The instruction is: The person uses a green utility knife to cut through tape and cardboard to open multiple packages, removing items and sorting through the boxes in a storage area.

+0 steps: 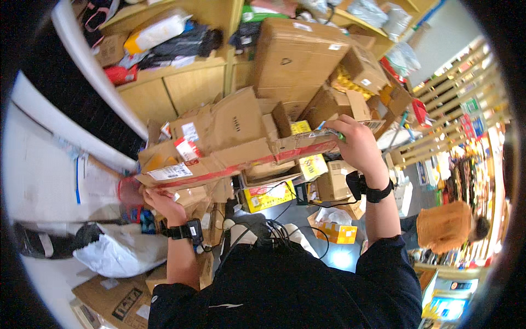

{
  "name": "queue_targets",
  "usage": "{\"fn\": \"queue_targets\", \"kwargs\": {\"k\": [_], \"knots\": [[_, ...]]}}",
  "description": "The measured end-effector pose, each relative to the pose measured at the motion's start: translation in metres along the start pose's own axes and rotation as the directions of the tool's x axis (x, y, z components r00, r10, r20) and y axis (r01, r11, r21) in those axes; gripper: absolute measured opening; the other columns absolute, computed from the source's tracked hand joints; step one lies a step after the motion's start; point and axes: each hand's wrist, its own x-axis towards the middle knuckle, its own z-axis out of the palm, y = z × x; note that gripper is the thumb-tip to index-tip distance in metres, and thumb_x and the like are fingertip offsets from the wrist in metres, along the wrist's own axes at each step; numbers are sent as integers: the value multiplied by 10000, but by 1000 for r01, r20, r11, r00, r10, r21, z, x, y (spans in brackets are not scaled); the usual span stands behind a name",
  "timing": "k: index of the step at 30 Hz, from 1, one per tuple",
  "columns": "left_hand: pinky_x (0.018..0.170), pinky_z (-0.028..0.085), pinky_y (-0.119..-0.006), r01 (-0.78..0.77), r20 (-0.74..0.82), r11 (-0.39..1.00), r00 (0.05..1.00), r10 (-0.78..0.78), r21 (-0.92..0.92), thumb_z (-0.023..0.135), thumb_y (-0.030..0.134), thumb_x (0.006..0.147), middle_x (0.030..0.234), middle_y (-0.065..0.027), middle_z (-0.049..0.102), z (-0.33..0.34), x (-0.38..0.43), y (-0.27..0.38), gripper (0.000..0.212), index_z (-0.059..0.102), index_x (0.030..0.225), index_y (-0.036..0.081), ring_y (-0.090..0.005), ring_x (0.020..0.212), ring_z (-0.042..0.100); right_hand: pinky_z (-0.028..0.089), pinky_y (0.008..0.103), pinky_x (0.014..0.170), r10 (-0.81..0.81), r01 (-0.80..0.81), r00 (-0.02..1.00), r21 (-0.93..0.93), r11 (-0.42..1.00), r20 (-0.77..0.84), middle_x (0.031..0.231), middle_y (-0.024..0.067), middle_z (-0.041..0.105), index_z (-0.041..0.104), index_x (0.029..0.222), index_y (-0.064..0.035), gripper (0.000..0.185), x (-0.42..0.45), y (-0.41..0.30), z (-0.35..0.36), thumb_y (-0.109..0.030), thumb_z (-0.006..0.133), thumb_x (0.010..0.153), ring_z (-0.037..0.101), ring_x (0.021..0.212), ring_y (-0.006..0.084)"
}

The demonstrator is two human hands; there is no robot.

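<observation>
A long flattened cardboard box [230, 160] with a red stripe along its edge spans the space between my hands. My left hand [162, 202] grips its left end from below, near a white label stuck on the cardboard. At the other end, my right hand [352, 137] is closed over the upper edge, with a small green-and-blue item showing by the fingers; what that item is, I cannot tell. Behind the held cardboard lie more brown cardboard pieces [236, 119], and a red-and-white packet [187, 149] lies against them. Both wrists wear black straps with small devices.
A tall carton [298, 53] stands behind, before wooden shelves [185, 76] of bagged goods. Yellow boxes [269, 195] and an orange carton [337, 232] sit on the floor near my feet, with black cables hanging above. A white sack [119, 255] lies left. Another person [444, 226] is at right.
</observation>
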Motion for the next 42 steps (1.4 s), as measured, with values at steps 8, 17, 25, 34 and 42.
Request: {"fn": "queue_targets", "kwargs": {"k": [8,17,25,34,42], "knots": [[1094,278,-451,-972,916,226,140,376,55,815,187,663,1405,-177,381,133,-157,74,869,359,1390,53,-338,1319,337,482,405,767,250,-244,937,56,968,-245,977,162,612,617,1003,-26,218,-56,35,-33,3,611,787,594,903,385],[786,517,-377,-958,971,237,196,135,161,672,241,822,1025,-139,668,210,-278,25,336,654,1137,126,-351,907,637,482,375,702,266,-98,719,286,953,-641,873,162,588,607,976,-20,176,-114,116,-3,4,626,803,591,805,351],[840,527,-320,-976,892,208,33,452,-69,627,-78,697,1231,-53,598,213,-371,-1,554,636,1192,171,-263,1019,634,512,336,810,357,-126,851,509,851,-385,1005,150,670,637,1091,-42,361,-148,152,3,8,645,734,655,912,287],[992,431,-327,-916,906,374,29,422,-145,493,-146,690,1349,-118,517,223,-380,-17,659,543,1302,94,-284,1212,529,463,376,937,272,48,826,542,839,-494,1210,187,587,499,1287,-27,664,-144,125,-14,-232,766,715,575,1120,330],[821,519,-345,-982,924,40,-159,348,-184,546,-106,629,1308,-78,547,234,-356,-7,669,580,1254,128,-278,965,636,491,366,881,330,-71,827,499,864,-455,1117,158,632,598,1172,-57,441,-108,129,-13,-86,681,740,605,1045,323]]}}
